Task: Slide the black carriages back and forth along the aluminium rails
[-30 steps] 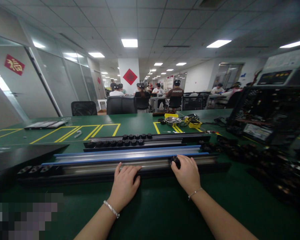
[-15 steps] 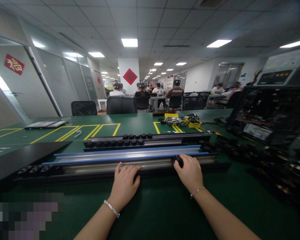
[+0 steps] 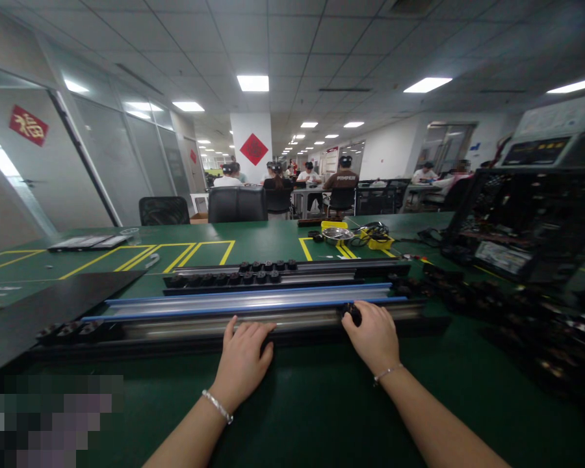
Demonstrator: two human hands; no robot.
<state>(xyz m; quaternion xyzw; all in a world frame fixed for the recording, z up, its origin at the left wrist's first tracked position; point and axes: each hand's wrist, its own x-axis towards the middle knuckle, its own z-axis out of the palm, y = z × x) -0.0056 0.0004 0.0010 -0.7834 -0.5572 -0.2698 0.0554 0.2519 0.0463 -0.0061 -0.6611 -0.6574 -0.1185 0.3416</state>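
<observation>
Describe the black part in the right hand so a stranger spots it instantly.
On the green table, find the nearest long metal rail. Toward its right end, the right hand grips a small black part. Unlike the three black parts at the rail's left end, it is hand-held.

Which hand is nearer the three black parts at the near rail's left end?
Left hand: on the near rail, right of the three black parts; the right hand, gripping a black piece, is farther right.
</observation>
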